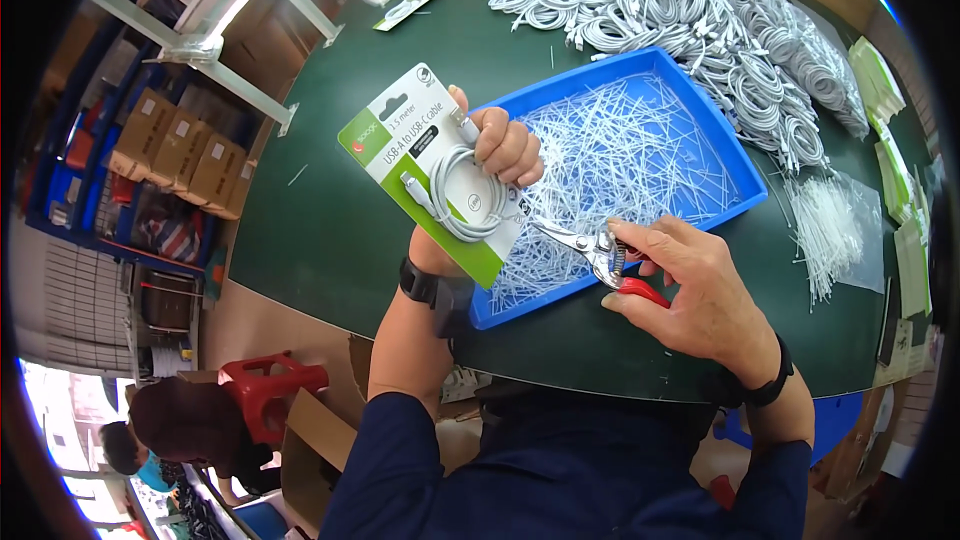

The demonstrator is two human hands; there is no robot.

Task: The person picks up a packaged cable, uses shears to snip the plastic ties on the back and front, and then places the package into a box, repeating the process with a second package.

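Observation:
My left hand (508,148) is closed round the right edge of a green and white backing card (410,145), holding it tilted above the table. A coiled white USB cable (468,195) is fastened to the card's front. In my right hand (690,285) is a pair of small cutting pliers (608,258) with red handles and a spring, its jaws pointing at the card's lower right edge. Beneath both hands, a blue tray (620,285) holds a heap of thin white plastic strips (600,160), apparently cable ties or their cut ends.
Coiled white cables (670,10) pile up along the table's far side. Beside the tray lies a bundle of white cable ties (825,230) on a plastic bag. Green and white cards (890,160) line the right edge. Another carded cable (407,10) lies far left; a red stool (265,390) stands below.

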